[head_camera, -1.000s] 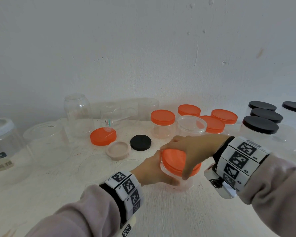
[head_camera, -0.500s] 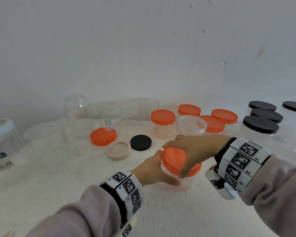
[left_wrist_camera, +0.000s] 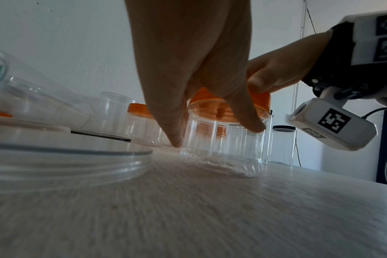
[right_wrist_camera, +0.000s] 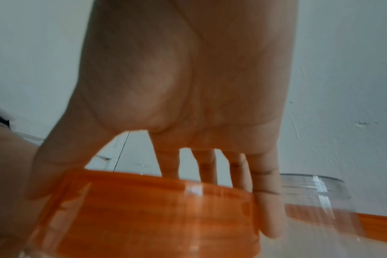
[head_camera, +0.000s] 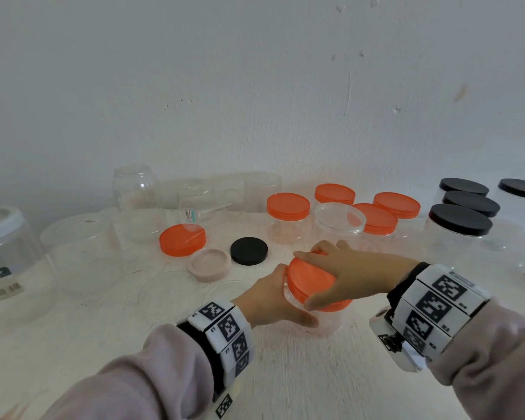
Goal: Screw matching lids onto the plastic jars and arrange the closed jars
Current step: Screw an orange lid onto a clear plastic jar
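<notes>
5 orange lids [head_camera: 311,280] (1 gripped)

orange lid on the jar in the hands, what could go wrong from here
1. The orange screw lid looks tilted on the small clear plastic jar, so it may cross-thread if the right hand twists it on.
2. The left hand holds the light, empty jar by its upper wall only; it could spin or tip.
3. The open clear jar stands just behind the right hand and could get knocked.
</notes>
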